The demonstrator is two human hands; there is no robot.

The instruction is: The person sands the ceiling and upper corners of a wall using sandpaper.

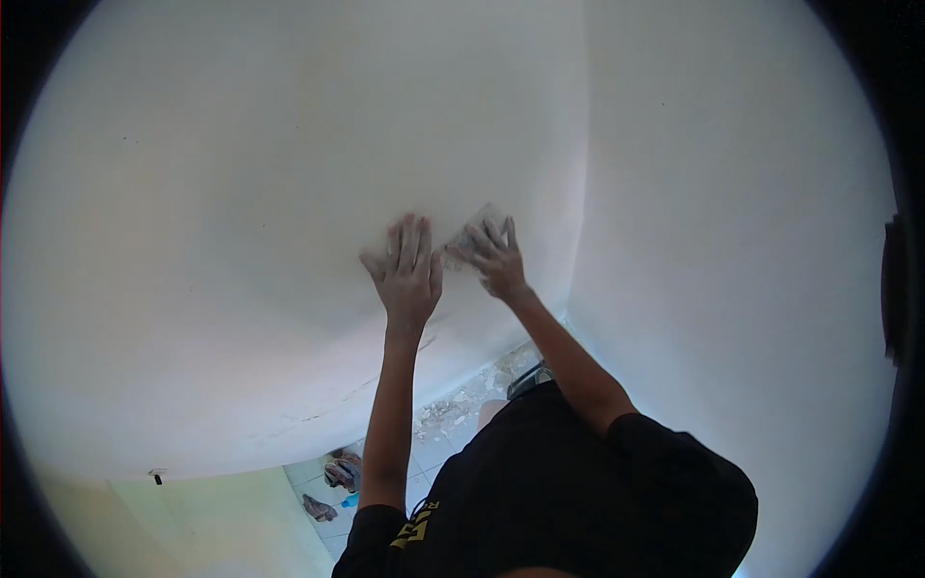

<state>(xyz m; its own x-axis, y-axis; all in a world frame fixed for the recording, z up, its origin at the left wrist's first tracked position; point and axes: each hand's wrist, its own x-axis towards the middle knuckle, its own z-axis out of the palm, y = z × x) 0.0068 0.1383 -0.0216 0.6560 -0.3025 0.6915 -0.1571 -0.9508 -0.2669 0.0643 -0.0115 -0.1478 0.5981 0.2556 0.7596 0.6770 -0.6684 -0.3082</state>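
Note:
My left hand (409,277) lies flat against the pale wall (289,193), its fingers stretched upward and holding nothing. Grey-white dust coats the fingers of both hands. Just to the right, my right hand (498,262) presses a thin greyish sheet, apparently sandpaper (488,212), onto the same wall. The fingers lie over the sheet, so part of it is hidden; its upper corner and left edge show. A small gap separates the two hands.
A second wall (732,212) meets this one at a corner on the right. Below, the tiled floor (431,451) has pale flakes and debris (448,409) along the wall base. Crumpled cloths (343,472) lie at lower left. A dark object (894,289) is at the far right edge.

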